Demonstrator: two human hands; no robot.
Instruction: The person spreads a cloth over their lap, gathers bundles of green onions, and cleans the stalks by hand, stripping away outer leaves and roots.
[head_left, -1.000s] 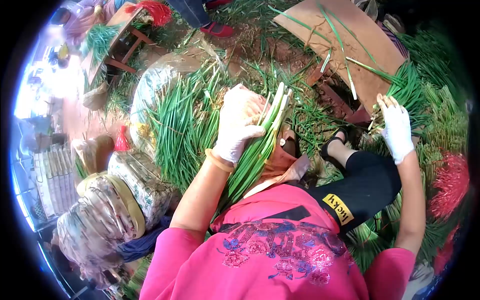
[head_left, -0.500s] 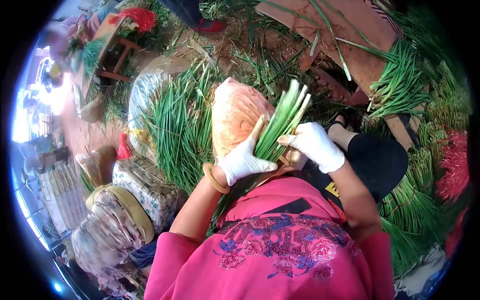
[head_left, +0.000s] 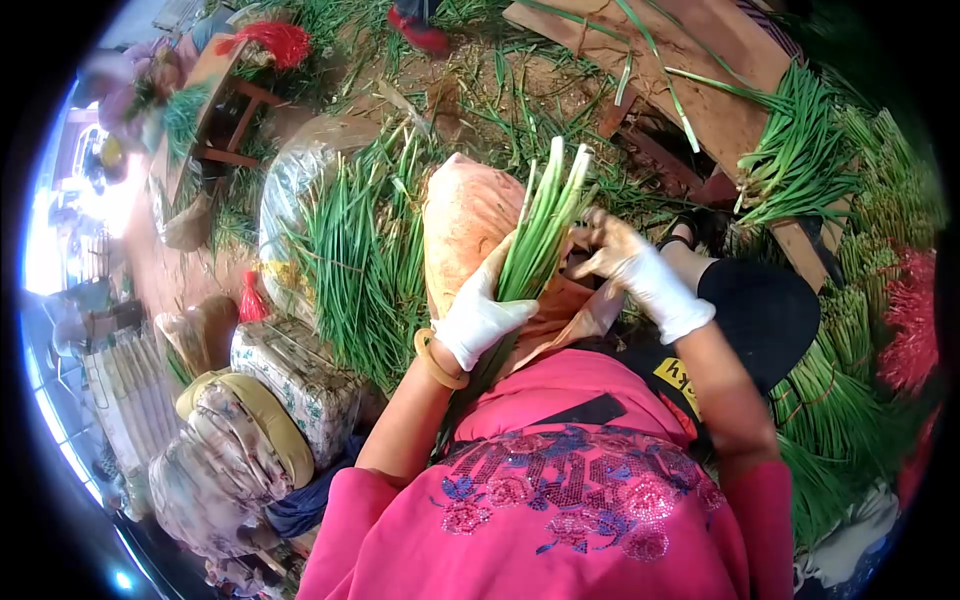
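My left hand (head_left: pixel 483 310), in a white glove, is closed around a bunch of chives (head_left: pixel 540 235). Their pale cut ends point up and away from me, and the green leaves trail down below the hand. Just right of the bunch is my gloved right hand (head_left: pixel 640 272), its stained fingers apart and slightly blurred, with nothing visible in them. Under both hands, an orange-pink cloth (head_left: pixel 470 230) covers my lap or knee.
A large pile of chives (head_left: pixel 360 250) lies to the left beside clear plastic. At upper right, a wooden board (head_left: pixel 690 65) bears another chive bunch (head_left: pixel 800 150). Red ties (head_left: pixel 910 320) hang at far right. A person's red shoe (head_left: pixel 418 35) stands at the top.
My right hand has moved off the chives to the right, and its fingers have spread. The bunch in my left hand now stands more upright. The red shoe at the top has shifted.
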